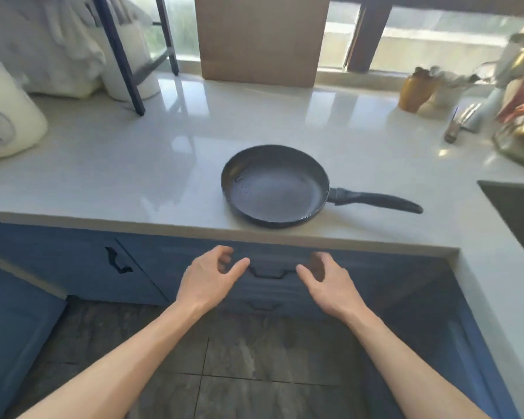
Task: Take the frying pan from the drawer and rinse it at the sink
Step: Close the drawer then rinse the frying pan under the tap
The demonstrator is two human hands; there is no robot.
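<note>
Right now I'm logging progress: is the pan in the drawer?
No, the pan lies out on the counter, above the drawer.

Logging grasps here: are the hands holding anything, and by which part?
Nothing is held. The left hand and right hand flank the drawer handle without gripping it; the frying pan lies on the counter.

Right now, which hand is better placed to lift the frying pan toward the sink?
Right hand: the frying pan has its handle pointing right, toward the sink, on that hand's side. The left hand is farther.
</note>
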